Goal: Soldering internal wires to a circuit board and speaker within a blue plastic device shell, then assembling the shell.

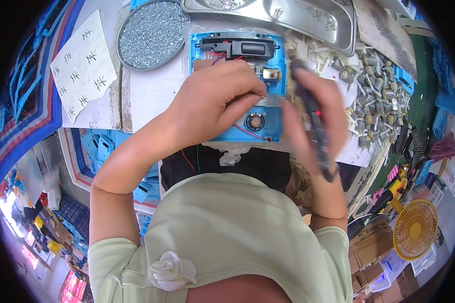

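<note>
A blue plastic housing [227, 134] lies on the white table in front of me, with a black part [240, 47], a small motor [271, 74], a round speaker-like part [255, 121] and thin wires in it. My left hand [220, 98] rests over its left side, thumb and fingers pinched near the middle; whatever is between the fingertips is too small or hidden to name. To the right of the housing, my right hand [323, 108], blurred by motion, grips a black electric screwdriver [314, 121] with a small red light. Its tip is smeared.
A round tray of screws [152, 33] stands at the back left, beside paper with handwriting [84, 65]. A metal tray [308, 20] of small parts lies behind. Several small motors [371, 96] and white plastic pieces are heaped at the right. A yellow fan [415, 230] stands lower right.
</note>
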`<state>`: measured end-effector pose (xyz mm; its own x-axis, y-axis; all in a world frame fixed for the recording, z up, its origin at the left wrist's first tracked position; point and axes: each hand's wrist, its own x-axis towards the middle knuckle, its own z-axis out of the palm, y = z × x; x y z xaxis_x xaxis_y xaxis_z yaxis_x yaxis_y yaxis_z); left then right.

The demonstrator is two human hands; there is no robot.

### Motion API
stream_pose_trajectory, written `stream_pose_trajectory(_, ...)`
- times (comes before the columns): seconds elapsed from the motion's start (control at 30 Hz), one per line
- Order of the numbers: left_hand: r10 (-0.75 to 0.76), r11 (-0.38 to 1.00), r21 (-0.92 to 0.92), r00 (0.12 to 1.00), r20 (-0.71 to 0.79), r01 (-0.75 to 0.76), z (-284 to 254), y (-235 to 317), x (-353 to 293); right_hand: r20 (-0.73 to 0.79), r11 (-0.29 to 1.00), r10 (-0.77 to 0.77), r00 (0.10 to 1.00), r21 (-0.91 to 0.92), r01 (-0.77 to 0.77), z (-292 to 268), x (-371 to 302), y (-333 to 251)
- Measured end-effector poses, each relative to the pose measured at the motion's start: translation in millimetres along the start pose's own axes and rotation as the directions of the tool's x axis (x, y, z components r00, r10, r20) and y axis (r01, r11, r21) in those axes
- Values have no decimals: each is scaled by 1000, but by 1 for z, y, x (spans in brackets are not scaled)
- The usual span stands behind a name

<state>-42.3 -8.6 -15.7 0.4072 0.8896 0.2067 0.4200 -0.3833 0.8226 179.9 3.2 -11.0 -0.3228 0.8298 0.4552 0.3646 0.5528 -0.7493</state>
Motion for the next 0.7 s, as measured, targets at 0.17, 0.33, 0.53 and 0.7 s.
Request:
stream_pose_trajectory(0.17, 99, 980, 163, 990, 96, -114, -1, 3, -8, 16, 956, 49, 999, 288, -51, -72, -10, 12)
stream_pose_trajectory(0.33, 151, 964, 202, 982, 114, -172, 1, 0, -7, 265, 934, -45, 963, 354, -54, -76, -7, 14)
stream_pose_trajectory(0.53, 154, 956, 229, 979, 134, -182, 1, -2, -5, 347, 932, -36, 937, 351, -94, -62, 1, 14)
stream_pose_trajectory(0.7, 144, 960, 216, 977, 159, -177, -1, -1, -3, 383, 939, -37, 923, 330, -99, -59, 5, 13)
